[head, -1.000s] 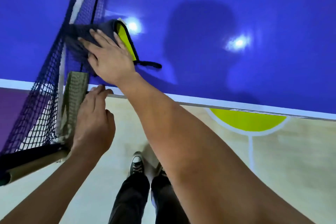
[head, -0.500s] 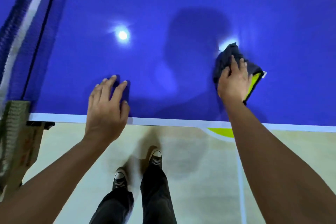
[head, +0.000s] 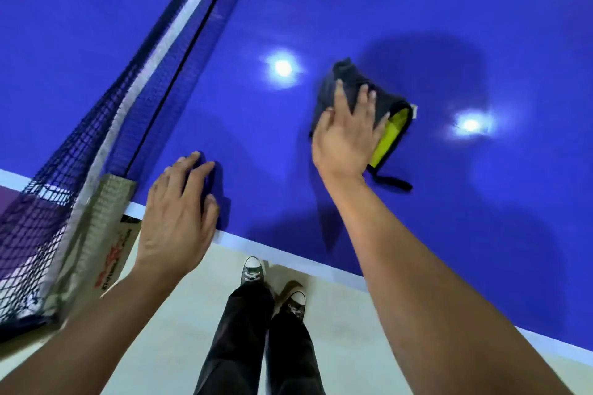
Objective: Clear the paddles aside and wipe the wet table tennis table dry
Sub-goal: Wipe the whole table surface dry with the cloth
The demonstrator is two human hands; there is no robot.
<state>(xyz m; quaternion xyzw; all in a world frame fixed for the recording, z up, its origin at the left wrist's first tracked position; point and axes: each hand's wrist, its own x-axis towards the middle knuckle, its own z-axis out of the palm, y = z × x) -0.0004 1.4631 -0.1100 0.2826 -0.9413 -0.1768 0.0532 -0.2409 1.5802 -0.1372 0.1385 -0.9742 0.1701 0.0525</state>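
Under the right hand's (head: 345, 141) grip lies the cloth (head: 340, 78).

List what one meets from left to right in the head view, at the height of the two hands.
In order: net → net post → left hand → right hand, pressing the cloth → bright reflection on the table.

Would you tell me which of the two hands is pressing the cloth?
The right hand, fingers spread over the dark cloth with yellow lining; the left hand rests bare on the table edge near the net.
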